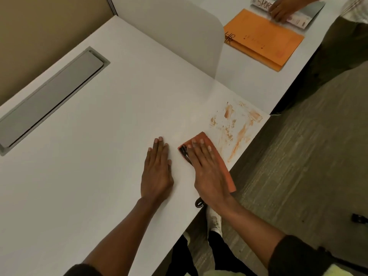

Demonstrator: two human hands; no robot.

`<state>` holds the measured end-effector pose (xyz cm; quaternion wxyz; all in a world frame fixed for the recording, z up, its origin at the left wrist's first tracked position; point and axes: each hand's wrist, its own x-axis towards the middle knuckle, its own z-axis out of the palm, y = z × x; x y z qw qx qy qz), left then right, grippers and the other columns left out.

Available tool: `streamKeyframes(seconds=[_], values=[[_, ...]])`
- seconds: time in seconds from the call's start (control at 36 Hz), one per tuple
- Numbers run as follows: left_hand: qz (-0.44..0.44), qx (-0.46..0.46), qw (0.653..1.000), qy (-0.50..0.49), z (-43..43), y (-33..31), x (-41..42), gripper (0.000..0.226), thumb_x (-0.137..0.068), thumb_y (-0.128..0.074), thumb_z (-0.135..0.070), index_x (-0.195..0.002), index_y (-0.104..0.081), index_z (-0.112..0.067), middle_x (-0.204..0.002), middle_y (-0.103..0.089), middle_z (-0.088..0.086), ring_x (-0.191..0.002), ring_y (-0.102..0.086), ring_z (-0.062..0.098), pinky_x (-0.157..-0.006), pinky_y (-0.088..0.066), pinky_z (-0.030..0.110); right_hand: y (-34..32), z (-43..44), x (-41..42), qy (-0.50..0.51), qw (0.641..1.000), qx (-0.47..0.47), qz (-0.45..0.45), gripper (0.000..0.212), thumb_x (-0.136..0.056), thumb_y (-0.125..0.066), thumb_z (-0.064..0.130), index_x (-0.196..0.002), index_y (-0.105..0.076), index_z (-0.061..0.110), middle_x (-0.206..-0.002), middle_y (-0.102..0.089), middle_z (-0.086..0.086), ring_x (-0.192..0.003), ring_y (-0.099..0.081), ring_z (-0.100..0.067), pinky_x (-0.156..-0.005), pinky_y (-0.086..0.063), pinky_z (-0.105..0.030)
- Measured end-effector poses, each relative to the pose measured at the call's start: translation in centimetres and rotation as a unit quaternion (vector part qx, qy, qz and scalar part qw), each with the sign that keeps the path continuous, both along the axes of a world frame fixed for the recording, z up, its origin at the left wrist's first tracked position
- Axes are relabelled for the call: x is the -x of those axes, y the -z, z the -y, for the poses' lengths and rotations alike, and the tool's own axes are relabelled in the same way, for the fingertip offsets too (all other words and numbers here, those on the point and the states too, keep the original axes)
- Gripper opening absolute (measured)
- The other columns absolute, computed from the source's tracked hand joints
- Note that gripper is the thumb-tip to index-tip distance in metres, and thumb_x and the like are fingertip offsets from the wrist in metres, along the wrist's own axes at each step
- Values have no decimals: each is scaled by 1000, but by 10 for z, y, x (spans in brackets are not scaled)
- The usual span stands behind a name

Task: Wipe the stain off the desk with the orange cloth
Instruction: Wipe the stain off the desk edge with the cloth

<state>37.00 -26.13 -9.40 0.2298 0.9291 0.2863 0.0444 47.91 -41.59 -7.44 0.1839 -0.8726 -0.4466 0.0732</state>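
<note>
Wiping step: our right hand (209, 172), fingers flat together, presses orange cloth (223, 162) beside stain (235, 128); left hand (157, 170) flat, empty, braces desk (99, 136). Next: push across smears.

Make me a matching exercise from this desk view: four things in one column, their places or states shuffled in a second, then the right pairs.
Things:
1. orange cloth
2. left hand
3. stain
4. orange folder

Places or states:
A. flat on bare desk, holding nothing
B. beyond the translucent divider, marked HR
C. pressed flat under the right hand
D. smeared near the desk's front edge, ahead of the cloth

Pairs: 1-C, 2-A, 3-D, 4-B
</note>
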Motion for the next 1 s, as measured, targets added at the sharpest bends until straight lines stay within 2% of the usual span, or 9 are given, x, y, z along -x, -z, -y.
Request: streamKeyframes(seconds=[0.14, 0.25, 0.39, 0.44, 0.56, 0.72, 0.81, 0.89, 1.0], values=[[3, 22, 999, -49, 6, -1, -30, 59, -118, -31, -30, -173, -14, -18, -182, 1, -4, -167, 9, 5, -137, -1, 34, 3, -22, -48, 33, 999, 7, -2, 83, -88, -51, -4, -164, -20, 9, -172, -18, -12, -162, -7, -27, -130, -15, -49], [-3, 9, 999, -49, 6, -1, -29, 59, -118, -29, -31, -173, -14, -18, -182, 0, -4, -167, 8, 6, -137, -1, 34, 3, 0, -20, 50, 999, -12, -5, 84, -89, -50, -4, -165, -16, 9, -173, -13, -13, -162, -2, -27, -130, -15, -50], [-9, 8, 998, -55, 8, -2, -31, 59, -118, -28, -31, -174, -13, -18, -182, 0, -5, -167, 7, 7, -137, -2, 35, 5, 28, 12, -10, 1000, -4, -13, 88, -88, -45, -5, -165, -6, 8, -174, -1, -13, -162, 6, -28, -130, -17, -51], [-12, 3, 998, -56, 9, -2, -31, 59, -118, -28, -32, -174, -13, -18, -182, 0, -4, -167, 7, 7, -137, -3, 36, 8, 19, -1, -19, 1000, -4, -17, 86, -88, -45, -6, -165, -9, 8, -174, -4, -13, -162, 4, -29, -130, -16, -51], [-12, 0, 998, -55, 11, -4, -32, 59, -118, -28, -32, -173, -13, -18, -182, 0, -4, -167, 6, 7, -137, -2, 35, 6, -18, -41, 0, 1000, -8, -18, 78, -87, -32, -3, -164, -18, 5, -172, -16, -16, -161, -5, -30, -130, -15, -51], [-21, -13, 998, -50, 10, -5, -31, 60, -118, -27, -32, -174, -12, -18, -182, 1, -3, -168, 7, 8, -137, -2, 34, 3, -22, -27, 86, 996, -12, -21, 81, -88, -37, 1, -165, -14, 9, -174, -6, -14, -161, 3, -31, -130, -12, -51], [-16, -11, 999, -47, 9, -6, -31, 59, -118, -28, -31, -173, -16, -17, -182, -2, -2, -168, 5, 8, -137, -3, 35, 3, 0, 1, 16, 999, -16, -24, 87, -88, -48, -1, -165, -10, 8, -174, -4, -13, -161, 5, -30, -131, -10, -50], [-19, -14, 999, -46, 10, -9, -32, 57, -118, -28, -30, -172, -19, -15, -182, -4, -1, -168, 4, 9, -137, -2, 34, 4, 13, -6, -52, 998, -16, -15, 87, -86, -44, -5, -165, -11, 9, -174, -7, -11, -162, 3, -27, -132, -7, -46], [-27, -29, 998, -40, 11, -12, -32, 58, -118, -26, -32, -172, -18, -14, -182, -2, 0, -168, 6, 10, -135, 5, 29, 2, -15, -45, -14, 999, -34, -28, 88, -83, -54, -11, -163, -23, 8, -172, -20, -12, -161, -7, -28, -132, -8, -47]])
